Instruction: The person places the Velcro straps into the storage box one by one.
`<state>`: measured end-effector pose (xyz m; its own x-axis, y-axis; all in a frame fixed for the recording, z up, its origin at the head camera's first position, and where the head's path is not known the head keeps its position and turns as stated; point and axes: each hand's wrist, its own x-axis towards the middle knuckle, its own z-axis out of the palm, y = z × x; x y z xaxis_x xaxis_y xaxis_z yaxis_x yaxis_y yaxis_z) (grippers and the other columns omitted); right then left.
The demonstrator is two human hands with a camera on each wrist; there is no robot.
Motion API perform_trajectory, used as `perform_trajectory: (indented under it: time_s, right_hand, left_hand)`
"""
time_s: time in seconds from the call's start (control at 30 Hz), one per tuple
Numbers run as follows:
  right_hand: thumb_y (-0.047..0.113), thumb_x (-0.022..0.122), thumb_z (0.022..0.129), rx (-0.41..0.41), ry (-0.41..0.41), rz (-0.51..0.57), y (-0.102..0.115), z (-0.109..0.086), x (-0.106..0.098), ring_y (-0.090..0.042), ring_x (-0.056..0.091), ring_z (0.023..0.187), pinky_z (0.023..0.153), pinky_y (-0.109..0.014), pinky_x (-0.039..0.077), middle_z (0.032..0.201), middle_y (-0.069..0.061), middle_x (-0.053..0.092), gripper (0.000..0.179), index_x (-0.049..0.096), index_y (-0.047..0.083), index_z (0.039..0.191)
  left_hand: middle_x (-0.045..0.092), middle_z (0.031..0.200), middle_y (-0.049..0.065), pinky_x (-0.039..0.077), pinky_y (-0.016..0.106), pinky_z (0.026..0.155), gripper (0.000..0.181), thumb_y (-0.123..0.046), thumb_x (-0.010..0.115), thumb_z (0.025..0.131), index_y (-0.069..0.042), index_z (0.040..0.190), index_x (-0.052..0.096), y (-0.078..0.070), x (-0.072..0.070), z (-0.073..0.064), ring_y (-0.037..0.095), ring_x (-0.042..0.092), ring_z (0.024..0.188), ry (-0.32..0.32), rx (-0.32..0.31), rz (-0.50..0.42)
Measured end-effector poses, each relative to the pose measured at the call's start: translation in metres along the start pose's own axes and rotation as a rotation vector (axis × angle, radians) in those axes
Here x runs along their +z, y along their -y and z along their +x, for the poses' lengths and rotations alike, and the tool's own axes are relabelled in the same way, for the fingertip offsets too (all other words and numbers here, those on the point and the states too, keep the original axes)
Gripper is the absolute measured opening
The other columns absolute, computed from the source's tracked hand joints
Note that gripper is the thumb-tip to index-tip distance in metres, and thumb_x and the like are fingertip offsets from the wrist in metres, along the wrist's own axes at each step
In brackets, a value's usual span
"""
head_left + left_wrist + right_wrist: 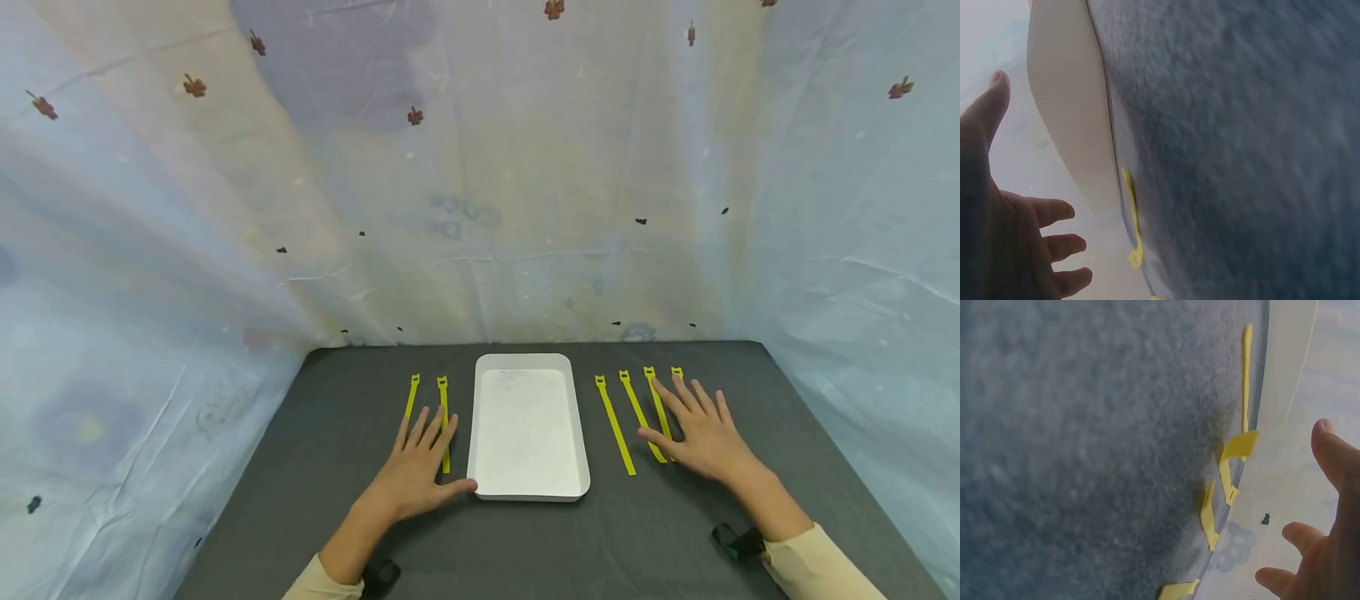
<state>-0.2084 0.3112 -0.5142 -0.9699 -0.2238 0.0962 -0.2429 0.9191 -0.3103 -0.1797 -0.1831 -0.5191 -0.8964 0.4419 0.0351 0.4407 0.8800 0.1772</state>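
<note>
A white rectangular tray [528,425] lies at the middle of the dark table. My left hand [414,473] is spread over the left side, its thumb overlapping the tray's near left corner in the head view. Partly under its fingers lie two yellow cable straps with slotted heads, an outer strap [412,396] and an inner strap [442,393]. Across the tray, my right hand [705,440] hovers with fingers spread above several more yellow straps [616,425], partly covering the rightmost ones. Both wrist views show the hands raised off the cloth, holding nothing. One right-hand strap [1239,445] has a raised, bent end.
Dark grey cloth [525,550] covers the table. A pale patterned curtain [480,208] hangs behind it and along both sides. Black bands [738,542] sit at the wrists, beside light sleeves [817,562].
</note>
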Motion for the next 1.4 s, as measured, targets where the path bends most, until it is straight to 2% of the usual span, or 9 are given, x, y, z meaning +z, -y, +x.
perform_trajectory:
  time_s: [0.23,0.47,0.63,0.83,1.0,1.3,1.4]
  right_hand:
    - [0.069,0.064,0.099,0.005,-0.007,-0.003,-0.006,0.005,0.000,-0.060,0.016,0.157,0.124,-0.078,0.003,0.172,-0.032,0.022,0.098,0.027,0.015,0.172]
    - [0.066,0.063,0.100,0.001,-0.004,0.026,-0.012,0.012,-0.001,-0.061,0.016,0.155,0.123,-0.079,0.003,0.172,-0.034,0.021,0.097,0.026,0.012,0.172]
    - [0.064,0.064,0.101,0.000,0.008,0.040,-0.014,0.015,-0.004,-0.062,0.020,0.153,0.122,-0.080,0.009,0.171,-0.035,0.023,0.095,0.027,0.010,0.171]
    - [0.060,0.065,0.103,-0.010,0.016,0.072,-0.019,0.021,-0.004,-0.063,0.028,0.149,0.118,-0.082,0.020,0.168,-0.038,0.026,0.093,0.031,0.003,0.168]
    - [0.056,0.067,0.103,-0.022,0.010,0.090,-0.021,0.026,-0.007,-0.065,0.034,0.145,0.109,-0.085,0.029,0.165,-0.040,0.031,0.091,0.033,-0.001,0.166]
    - [0.047,0.069,0.105,0.018,0.027,0.177,-0.023,0.036,-0.011,-0.069,0.034,0.140,0.107,-0.084,0.033,0.157,-0.044,0.037,0.086,0.036,-0.010,0.161]
    - [0.041,0.071,0.105,0.022,0.008,0.203,-0.024,0.038,-0.012,-0.064,0.044,0.133,0.102,-0.080,0.041,0.150,-0.043,0.044,0.080,0.040,-0.012,0.157]
  left_hand:
    - [0.015,0.179,0.016,0.011,0.068,0.130,0.117,-0.091,0.047,0.092,-0.011,0.172,0.022,-0.010,0.005,0.005,0.043,0.013,0.164,0.015,0.022,0.000]
    - [0.014,0.179,0.017,0.011,0.065,0.131,0.120,-0.089,0.053,0.090,-0.009,0.173,0.019,-0.020,0.009,0.011,0.040,0.014,0.165,0.023,0.051,-0.019]
    - [0.014,0.179,0.016,0.011,0.061,0.133,0.123,-0.090,0.052,0.089,-0.007,0.173,0.017,-0.025,0.011,0.016,0.036,0.012,0.166,0.042,0.064,-0.027]
    - [0.009,0.180,0.016,0.012,0.055,0.134,0.128,-0.091,0.054,0.088,-0.004,0.172,0.012,-0.030,0.013,0.017,0.032,0.005,0.167,0.065,0.062,-0.058]
    - [0.008,0.180,0.018,0.017,0.054,0.133,0.131,-0.091,0.055,0.087,-0.001,0.171,0.012,-0.033,0.015,0.020,0.035,0.008,0.167,0.053,0.064,-0.062]
    - [0.002,0.181,0.015,0.017,0.051,0.134,0.135,-0.092,0.058,0.085,-0.002,0.172,0.007,-0.039,0.014,0.026,0.031,0.001,0.167,0.085,0.029,-0.097]
    - [0.002,0.180,0.017,0.017,0.052,0.134,0.135,-0.091,0.060,0.085,-0.001,0.172,0.008,-0.040,0.013,0.027,0.033,0.004,0.167,0.082,0.030,-0.093]
